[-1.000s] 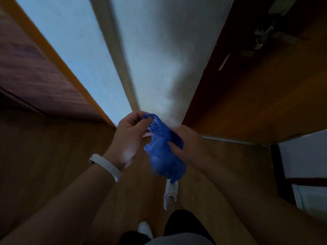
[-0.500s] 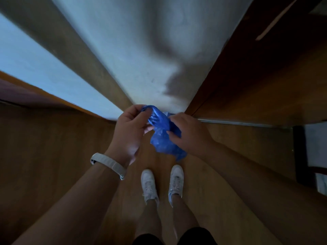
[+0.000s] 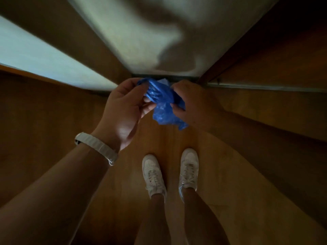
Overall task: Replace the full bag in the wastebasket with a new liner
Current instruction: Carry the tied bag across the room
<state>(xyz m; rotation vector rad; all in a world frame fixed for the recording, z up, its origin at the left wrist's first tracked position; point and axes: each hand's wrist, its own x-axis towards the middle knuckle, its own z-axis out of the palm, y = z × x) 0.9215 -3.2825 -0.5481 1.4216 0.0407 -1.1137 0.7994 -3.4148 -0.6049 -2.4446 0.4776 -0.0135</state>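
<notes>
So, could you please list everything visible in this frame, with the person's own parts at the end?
crumpled blue plastic liner: one, blue, held bunched up between both hands above the floor.
wooden plank floor: one, brown, underfoot across the lower frame.
pale wall panel: one, off-white, straight ahead at the top.
dark wooden door: one, dark brown, at upper right.
white wristband: one, white, on the left wrist.
white lace-up sneakers: two, white, side by side on the floor.
left hand: one, pinching the liner's left side.
right hand: one, gripping the liner's right side.
</notes>
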